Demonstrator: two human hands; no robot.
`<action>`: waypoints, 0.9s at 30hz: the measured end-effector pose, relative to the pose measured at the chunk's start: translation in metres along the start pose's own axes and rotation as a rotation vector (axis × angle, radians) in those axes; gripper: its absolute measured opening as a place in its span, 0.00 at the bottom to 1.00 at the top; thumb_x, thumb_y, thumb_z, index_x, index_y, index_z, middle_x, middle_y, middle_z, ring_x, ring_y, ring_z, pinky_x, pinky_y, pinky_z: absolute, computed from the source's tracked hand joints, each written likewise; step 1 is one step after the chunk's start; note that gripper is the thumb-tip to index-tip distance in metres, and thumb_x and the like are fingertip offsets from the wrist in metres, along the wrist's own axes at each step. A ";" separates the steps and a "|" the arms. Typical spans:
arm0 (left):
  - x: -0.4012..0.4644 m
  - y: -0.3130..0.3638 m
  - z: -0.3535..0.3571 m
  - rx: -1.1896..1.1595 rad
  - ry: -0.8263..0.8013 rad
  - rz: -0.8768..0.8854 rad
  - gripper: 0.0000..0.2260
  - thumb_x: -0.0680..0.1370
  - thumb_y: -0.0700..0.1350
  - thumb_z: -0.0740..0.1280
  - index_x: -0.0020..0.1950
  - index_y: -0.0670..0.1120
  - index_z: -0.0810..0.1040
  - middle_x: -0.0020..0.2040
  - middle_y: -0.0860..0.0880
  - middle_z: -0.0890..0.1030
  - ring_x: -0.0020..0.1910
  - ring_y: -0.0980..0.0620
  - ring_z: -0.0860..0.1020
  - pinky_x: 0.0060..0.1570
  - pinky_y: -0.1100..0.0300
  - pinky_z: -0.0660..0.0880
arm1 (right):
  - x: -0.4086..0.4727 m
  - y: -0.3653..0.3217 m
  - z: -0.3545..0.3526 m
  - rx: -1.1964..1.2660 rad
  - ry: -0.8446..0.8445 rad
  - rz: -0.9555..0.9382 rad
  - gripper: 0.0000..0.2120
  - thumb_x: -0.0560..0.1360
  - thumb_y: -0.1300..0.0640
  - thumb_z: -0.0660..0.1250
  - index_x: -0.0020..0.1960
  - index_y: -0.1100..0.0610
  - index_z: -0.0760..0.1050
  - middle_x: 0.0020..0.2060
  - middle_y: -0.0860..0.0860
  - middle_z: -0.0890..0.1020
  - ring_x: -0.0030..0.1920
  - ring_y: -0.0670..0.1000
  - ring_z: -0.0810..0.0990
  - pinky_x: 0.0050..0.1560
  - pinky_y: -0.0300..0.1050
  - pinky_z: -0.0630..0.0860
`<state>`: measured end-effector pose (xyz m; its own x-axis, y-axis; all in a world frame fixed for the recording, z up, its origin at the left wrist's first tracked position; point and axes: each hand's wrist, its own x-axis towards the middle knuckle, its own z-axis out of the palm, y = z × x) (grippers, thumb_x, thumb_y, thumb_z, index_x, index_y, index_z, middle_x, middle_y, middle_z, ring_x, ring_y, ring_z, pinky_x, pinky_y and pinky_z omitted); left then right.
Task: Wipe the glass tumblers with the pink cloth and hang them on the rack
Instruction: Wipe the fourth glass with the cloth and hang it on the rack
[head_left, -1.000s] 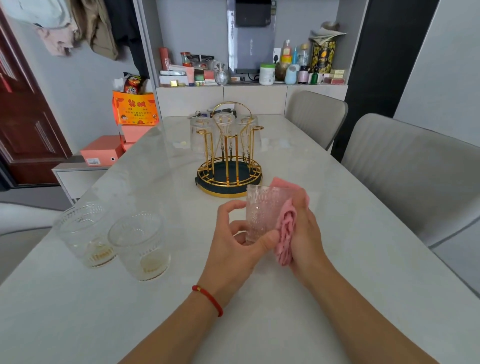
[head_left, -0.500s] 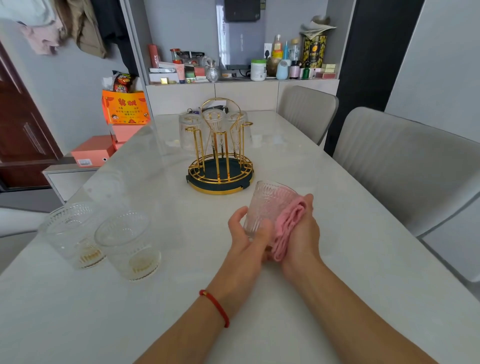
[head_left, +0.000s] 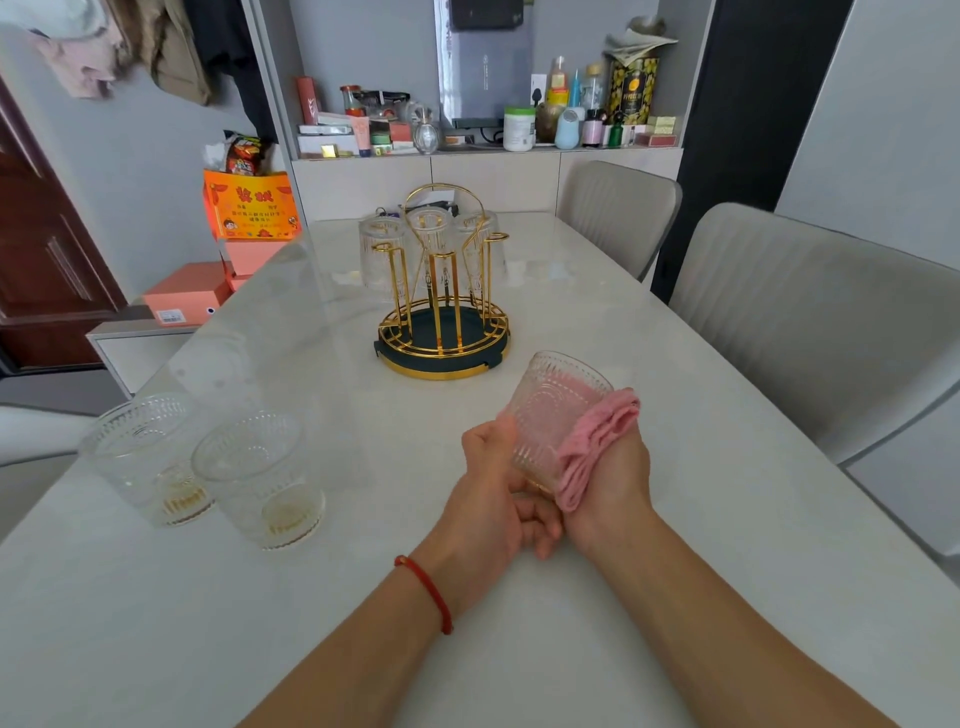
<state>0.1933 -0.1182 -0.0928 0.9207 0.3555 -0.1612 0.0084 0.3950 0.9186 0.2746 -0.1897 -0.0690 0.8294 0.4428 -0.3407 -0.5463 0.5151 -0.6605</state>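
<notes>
My left hand (head_left: 493, 499) grips a ribbed glass tumbler (head_left: 550, 415) by its lower part, tilted with the mouth pointing up and away. My right hand (head_left: 613, 473) presses the bunched pink cloth (head_left: 592, 447) against the tumbler's right side. Two more tumblers stand upright at the near left, one (head_left: 143, 457) beside the other (head_left: 262, 478). The gold wire rack (head_left: 441, 332) with a dark round base stands at mid-table. Three tumblers hang upside down on its far pegs, the left one (head_left: 382, 260) clearest.
The white marble table (head_left: 675, 519) runs away from me. Two grey chairs (head_left: 810, 322) line its right side. A cluttered shelf (head_left: 488, 135) sits behind the far end, and orange boxes (head_left: 187, 296) lie off the table's left edge.
The tumbler has tipped from upright to tilted, and both hands with the cloth have turned around it. The view has shifted slightly.
</notes>
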 end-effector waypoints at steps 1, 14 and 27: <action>0.000 -0.003 0.005 0.074 0.066 0.034 0.29 0.79 0.69 0.56 0.68 0.48 0.60 0.34 0.42 0.76 0.27 0.46 0.73 0.25 0.59 0.68 | 0.001 0.001 0.001 -0.002 0.007 -0.002 0.30 0.82 0.36 0.51 0.64 0.57 0.78 0.56 0.58 0.85 0.43 0.59 0.86 0.42 0.48 0.81; -0.011 0.010 -0.002 -0.079 -0.125 -0.329 0.35 0.74 0.79 0.46 0.41 0.47 0.67 0.34 0.49 0.61 0.26 0.54 0.56 0.22 0.64 0.55 | -0.008 -0.002 0.003 -0.018 -0.062 -0.024 0.29 0.81 0.36 0.55 0.67 0.57 0.77 0.54 0.57 0.86 0.52 0.57 0.86 0.42 0.49 0.84; -0.009 0.004 0.012 0.085 0.087 -0.109 0.34 0.76 0.75 0.50 0.41 0.43 0.68 0.29 0.48 0.66 0.24 0.51 0.63 0.24 0.62 0.61 | -0.024 -0.007 0.002 0.016 0.006 -0.035 0.20 0.86 0.58 0.51 0.76 0.58 0.64 0.73 0.61 0.70 0.57 0.58 0.79 0.53 0.49 0.72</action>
<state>0.1897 -0.1297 -0.0831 0.8755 0.3878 -0.2884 0.1424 0.3633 0.9207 0.2585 -0.2029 -0.0551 0.8486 0.4198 -0.3219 -0.5188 0.5417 -0.6613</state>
